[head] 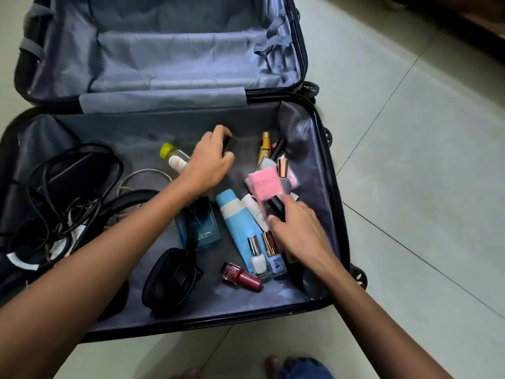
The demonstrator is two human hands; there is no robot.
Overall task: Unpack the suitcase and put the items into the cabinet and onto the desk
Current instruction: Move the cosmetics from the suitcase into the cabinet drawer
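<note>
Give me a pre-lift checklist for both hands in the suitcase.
1. Grip of left hand on small black box: ok.
2. Hold of right hand on black tube: cannot tell, blurred.
3. Tube free of pink box: cannot tell, they overlap.
4. Both hands away from cables: ok.
5. Fully open suitcase lid: ok.
6. View of cabinet or desk: not ok, neither shows.
</note>
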